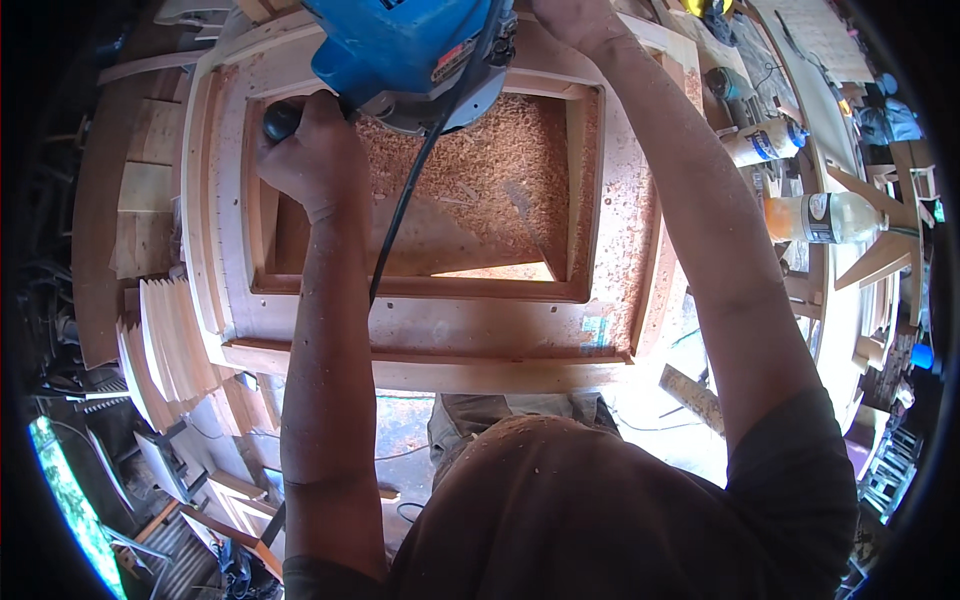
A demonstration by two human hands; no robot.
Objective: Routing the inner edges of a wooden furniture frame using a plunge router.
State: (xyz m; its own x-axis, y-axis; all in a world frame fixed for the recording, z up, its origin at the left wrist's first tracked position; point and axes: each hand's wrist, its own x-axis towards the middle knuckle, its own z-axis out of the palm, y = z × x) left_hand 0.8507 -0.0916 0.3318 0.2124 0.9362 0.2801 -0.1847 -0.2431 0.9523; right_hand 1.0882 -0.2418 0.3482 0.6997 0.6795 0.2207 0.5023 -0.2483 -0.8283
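Note:
A blue power router [400,55] with a pale rounded base rests over the far side of a wooden frame [450,325]. My left hand [318,160] is closed around the black knob handle [283,120] on its left side. On the router's far right, my right hand [578,22] looks curled round the other handle; the upper edge of the view cuts off part of it and hides that handle. A black power cord [405,195] runs from the router down past my left forearm. Wood shavings [480,165] cover much of the surface inside the frame's opening.
Raised wooden strips [430,360] border the frame. To the right stand a clear plastic bottle [822,218] and a white bottle with a blue cap [770,142]. Thin wooden pieces [175,335] are stacked at the left. A loose wood offcut [692,398] lies at the near right.

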